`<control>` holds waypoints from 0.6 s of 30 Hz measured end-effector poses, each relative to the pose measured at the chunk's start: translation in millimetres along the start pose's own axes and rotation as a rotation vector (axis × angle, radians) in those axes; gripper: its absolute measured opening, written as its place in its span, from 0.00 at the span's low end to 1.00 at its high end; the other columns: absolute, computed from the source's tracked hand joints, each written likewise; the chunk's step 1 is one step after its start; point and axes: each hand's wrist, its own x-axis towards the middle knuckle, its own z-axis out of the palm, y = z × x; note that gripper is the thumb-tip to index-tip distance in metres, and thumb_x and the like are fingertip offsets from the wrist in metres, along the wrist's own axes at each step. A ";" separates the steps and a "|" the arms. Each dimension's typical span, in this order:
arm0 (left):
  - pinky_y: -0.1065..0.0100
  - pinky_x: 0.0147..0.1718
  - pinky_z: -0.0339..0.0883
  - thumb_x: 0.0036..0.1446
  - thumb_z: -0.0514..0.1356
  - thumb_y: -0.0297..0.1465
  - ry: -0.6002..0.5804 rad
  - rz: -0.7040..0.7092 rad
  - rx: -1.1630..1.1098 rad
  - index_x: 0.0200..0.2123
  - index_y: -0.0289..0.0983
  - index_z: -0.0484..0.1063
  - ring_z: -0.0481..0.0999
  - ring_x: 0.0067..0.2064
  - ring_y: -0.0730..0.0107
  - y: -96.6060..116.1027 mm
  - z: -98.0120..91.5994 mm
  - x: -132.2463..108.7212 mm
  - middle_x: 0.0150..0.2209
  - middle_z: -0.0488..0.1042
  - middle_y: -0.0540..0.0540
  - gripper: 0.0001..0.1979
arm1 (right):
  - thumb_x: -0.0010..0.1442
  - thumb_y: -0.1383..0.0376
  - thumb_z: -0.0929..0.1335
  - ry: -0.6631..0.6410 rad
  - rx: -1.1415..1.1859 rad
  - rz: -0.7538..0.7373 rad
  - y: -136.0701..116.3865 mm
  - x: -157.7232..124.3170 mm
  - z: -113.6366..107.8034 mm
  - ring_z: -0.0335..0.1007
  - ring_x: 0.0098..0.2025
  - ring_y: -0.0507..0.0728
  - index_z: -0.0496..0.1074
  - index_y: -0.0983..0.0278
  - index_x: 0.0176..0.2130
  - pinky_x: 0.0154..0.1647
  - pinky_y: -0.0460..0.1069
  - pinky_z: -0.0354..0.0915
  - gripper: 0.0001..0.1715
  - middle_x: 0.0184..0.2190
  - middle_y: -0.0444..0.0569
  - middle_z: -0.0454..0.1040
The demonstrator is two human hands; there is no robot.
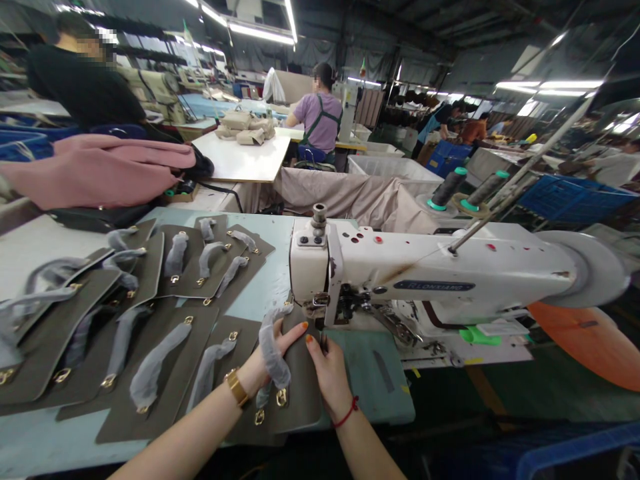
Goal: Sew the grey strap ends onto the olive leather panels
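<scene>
Left of the left hand [257,367] I see grey-brown panels [135,425] with wrapped handles [161,365] spread out; that hand, fingers extended, slips beneath a wrapped strap [271,348] onto the work panel [304,395] under both hands; the right hand [331,375] has its thumb over the edge, whether gripping I can't tell; beyond it, rightward, stands a sewing machine [380,260]

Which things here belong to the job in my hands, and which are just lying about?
Part of the job:
grey panel with wrapped handle, at your left hand and right hand
sewing machine
similar panels to the left, probably
dark thread cones, probably

Apparently just lying about:
pink material
beige pieces on the far table
</scene>
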 end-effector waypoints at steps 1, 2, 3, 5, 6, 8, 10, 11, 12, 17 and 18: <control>0.54 0.41 0.73 0.43 0.68 0.43 -0.001 -0.011 -0.007 0.45 0.37 0.69 0.78 0.37 0.53 0.3 -0.4 1.6 0.39 0.76 0.39 0.27 | 0.57 0.50 0.67 0.000 0.001 -0.001 0.1 1.5 0.3 0.69 0.31 0.57 0.74 0.69 0.34 0.28 0.46 0.64 0.24 0.31 0.52 0.75; 0.54 0.41 0.73 0.43 0.68 0.43 -0.005 -0.010 -0.018 0.45 0.37 0.70 0.78 0.38 0.52 0.6 -0.6 3.2 0.39 0.75 0.39 0.26 | 0.57 0.50 0.67 0.002 -0.001 -0.001 0.2 3.0 0.5 0.70 0.31 0.58 0.74 0.69 0.34 0.28 0.46 0.64 0.23 0.31 0.52 0.75; 0.53 0.42 0.73 0.43 0.68 0.42 -0.012 -0.001 -0.029 0.44 0.37 0.70 0.78 0.39 0.52 1.1 -0.7 4.4 0.40 0.75 0.39 0.26 | 0.57 0.50 0.67 0.003 -0.001 -0.001 0.4 4.6 0.5 0.70 0.32 0.58 0.74 0.69 0.34 0.28 0.46 0.64 0.23 0.30 0.52 0.75; 0.54 0.45 0.72 0.43 0.68 0.41 -0.020 0.039 -0.043 0.43 0.38 0.71 0.77 0.43 0.51 3.0 0.0 6.3 0.42 0.75 0.39 0.24 | 0.57 0.50 0.67 -0.001 0.006 -0.003 0.5 7.8 0.5 0.70 0.32 0.58 0.74 0.69 0.34 0.29 0.46 0.65 0.23 0.31 0.51 0.75; 0.54 0.47 0.71 0.43 0.68 0.41 -0.020 0.056 -0.045 0.43 0.38 0.72 0.76 0.45 0.50 4.4 0.7 6.9 0.43 0.75 0.39 0.24 | 0.57 0.50 0.67 -0.006 0.013 -0.007 0.5 9.5 0.5 0.71 0.33 0.58 0.74 0.69 0.34 0.29 0.46 0.65 0.23 0.31 0.51 0.75; 0.53 0.49 0.69 0.43 0.68 0.41 -0.020 0.072 -0.043 0.44 0.38 0.72 0.75 0.48 0.50 7.4 2.1 7.9 0.46 0.74 0.39 0.24 | 0.57 0.50 0.67 -0.012 0.026 -0.013 0.2 12.6 0.7 0.71 0.33 0.59 0.74 0.68 0.34 0.29 0.46 0.65 0.23 0.31 0.51 0.75; 0.53 0.50 0.68 0.44 0.68 0.40 -0.028 0.077 -0.041 0.45 0.37 0.72 0.75 0.48 0.51 9.8 3.2 9.3 0.48 0.73 0.38 0.25 | 0.57 0.50 0.67 -0.006 0.035 -0.009 -0.2 15.5 1.3 0.71 0.33 0.59 0.74 0.68 0.34 0.29 0.46 0.65 0.23 0.31 0.51 0.75; 0.53 0.50 0.69 0.44 0.68 0.40 -0.037 0.078 -0.040 0.46 0.37 0.71 0.75 0.48 0.51 10.7 3.5 10.3 0.48 0.73 0.38 0.25 | 0.56 0.50 0.68 -0.002 0.037 -0.006 -0.5 16.8 1.7 0.71 0.33 0.59 0.74 0.69 0.34 0.29 0.46 0.65 0.23 0.31 0.51 0.76; 0.54 0.49 0.69 0.44 0.67 0.41 -0.045 0.080 -0.037 0.47 0.36 0.70 0.76 0.47 0.52 11.3 3.7 11.4 0.49 0.73 0.37 0.26 | 0.56 0.49 0.68 0.001 0.042 -0.005 -0.8 17.9 2.2 0.71 0.33 0.59 0.74 0.69 0.34 0.29 0.46 0.65 0.23 0.31 0.52 0.76; 0.56 0.47 0.70 0.45 0.67 0.42 -0.072 0.110 -0.013 0.49 0.36 0.69 0.77 0.45 0.55 13.6 3.0 18.0 0.48 0.74 0.38 0.29 | 0.54 0.49 0.69 0.011 0.088 0.015 -1.9 22.8 4.2 0.71 0.32 0.58 0.75 0.69 0.34 0.28 0.46 0.65 0.24 0.31 0.52 0.76; 0.57 0.47 0.71 0.45 0.66 0.42 -0.083 0.122 -0.009 0.48 0.36 0.69 0.77 0.45 0.55 14.1 2.6 19.1 0.48 0.74 0.38 0.28 | 0.54 0.49 0.69 0.010 0.096 0.019 -1.7 23.7 4.5 0.71 0.32 0.59 0.75 0.69 0.34 0.28 0.46 0.65 0.24 0.31 0.52 0.76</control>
